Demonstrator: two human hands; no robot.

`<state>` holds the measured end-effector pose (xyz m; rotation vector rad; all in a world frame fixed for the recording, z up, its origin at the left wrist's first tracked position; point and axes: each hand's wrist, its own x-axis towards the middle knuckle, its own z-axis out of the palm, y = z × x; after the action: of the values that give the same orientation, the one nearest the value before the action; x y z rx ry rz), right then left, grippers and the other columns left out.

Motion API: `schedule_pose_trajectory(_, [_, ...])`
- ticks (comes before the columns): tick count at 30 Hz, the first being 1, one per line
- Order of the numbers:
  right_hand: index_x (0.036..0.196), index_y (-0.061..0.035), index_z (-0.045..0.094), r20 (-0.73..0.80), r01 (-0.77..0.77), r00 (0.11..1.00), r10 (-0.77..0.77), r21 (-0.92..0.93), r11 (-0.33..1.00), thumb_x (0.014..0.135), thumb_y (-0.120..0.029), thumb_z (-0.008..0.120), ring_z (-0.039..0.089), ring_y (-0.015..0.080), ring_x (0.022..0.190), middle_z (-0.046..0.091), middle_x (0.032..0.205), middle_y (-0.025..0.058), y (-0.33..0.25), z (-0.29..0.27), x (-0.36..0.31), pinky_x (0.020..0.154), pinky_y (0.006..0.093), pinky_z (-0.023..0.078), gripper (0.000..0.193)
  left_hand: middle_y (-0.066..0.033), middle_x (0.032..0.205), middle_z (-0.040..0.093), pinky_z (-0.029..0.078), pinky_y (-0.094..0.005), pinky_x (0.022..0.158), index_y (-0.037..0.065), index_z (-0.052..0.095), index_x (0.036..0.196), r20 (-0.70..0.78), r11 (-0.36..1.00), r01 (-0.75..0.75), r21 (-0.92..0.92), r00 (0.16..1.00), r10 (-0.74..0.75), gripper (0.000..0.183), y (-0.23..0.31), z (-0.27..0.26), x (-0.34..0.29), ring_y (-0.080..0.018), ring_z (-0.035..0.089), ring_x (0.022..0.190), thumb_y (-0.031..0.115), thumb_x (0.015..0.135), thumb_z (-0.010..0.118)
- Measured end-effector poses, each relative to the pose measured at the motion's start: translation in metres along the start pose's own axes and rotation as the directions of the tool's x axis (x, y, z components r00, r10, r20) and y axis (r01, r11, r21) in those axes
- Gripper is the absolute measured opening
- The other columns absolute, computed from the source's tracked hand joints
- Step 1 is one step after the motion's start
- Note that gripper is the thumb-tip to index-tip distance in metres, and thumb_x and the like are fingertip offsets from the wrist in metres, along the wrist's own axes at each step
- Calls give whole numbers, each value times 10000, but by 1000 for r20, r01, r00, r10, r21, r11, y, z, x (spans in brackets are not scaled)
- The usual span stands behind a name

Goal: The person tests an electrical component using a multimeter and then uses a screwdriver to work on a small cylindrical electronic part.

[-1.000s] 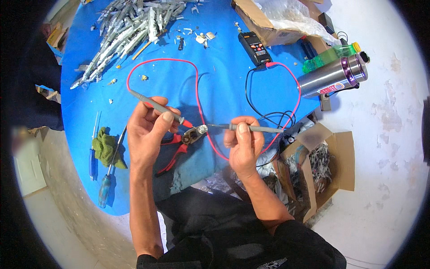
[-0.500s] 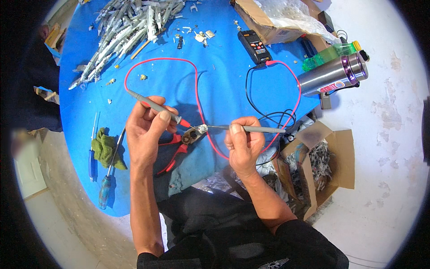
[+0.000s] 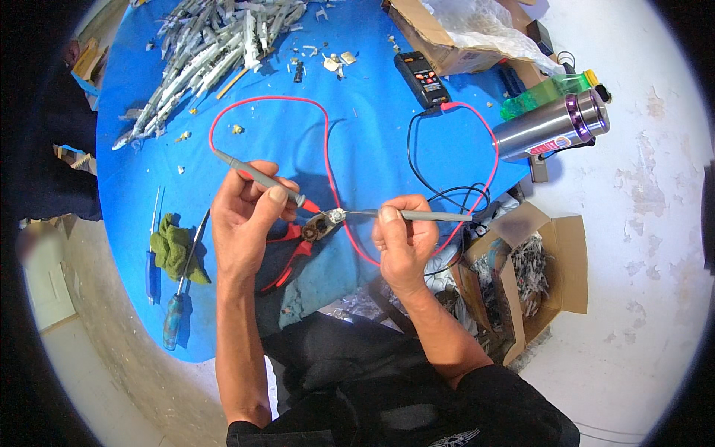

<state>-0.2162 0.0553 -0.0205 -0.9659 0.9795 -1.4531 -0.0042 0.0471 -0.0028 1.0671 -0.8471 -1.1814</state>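
Note:
My left hand [image 3: 247, 216] is closed on a grey and red test probe [image 3: 261, 176], whose tip points at a small whitish metal part [image 3: 337, 215]. From the other side, my right hand [image 3: 404, 242] pinches a second grey test probe [image 3: 436, 216], its thin tip reaching the same part. Whether the tips touch it is too small to tell. The part sits at the jaws of red-handled pliers [image 3: 307, 237] lying on the blue cloth. A red lead [image 3: 328, 141] loops from the left probe to a black multimeter [image 3: 421, 79] at the back right.
Grey-white strips [image 3: 212, 63] are heaped at the far left. Nearer lie two screwdrivers, one with a teal handle [image 3: 173, 320], and a green rag [image 3: 176, 249]. A steel flask [image 3: 547, 128] and green bottle [image 3: 547, 95] lie right, above an open carton [image 3: 570, 257]. Another person's dark clothing [image 3: 56, 149] shows left.
Almost nothing differs. The view has shifted very slightly, and both hands keep the probes at the metal part.

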Motion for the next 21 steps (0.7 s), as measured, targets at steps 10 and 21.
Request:
schedule_pose_trajectory(10, [996,-27,515,-10,52,999,-53,-88,995,1001,-66,568,414,54,506,525,651,22,-2,6,2,445,238,310,66,-134,982,732,562,-299,685,-16,585,1202,-6,1000,-5,7,1000,5,291,-1,-1,0,-164,681,779,72,947,693])
schedule_pose_trajectory(21, [994,-28,513,-2,59,998,-60,-80,995,1000,-63,566,420,59,507,531,651,28,2,4,2,453,244,322,63,-141,986,733,566,-295,694,-17,593,1206,-21,999,3,37,1000,-2,301,2,0,-1,-167,687,790,91,945,695])
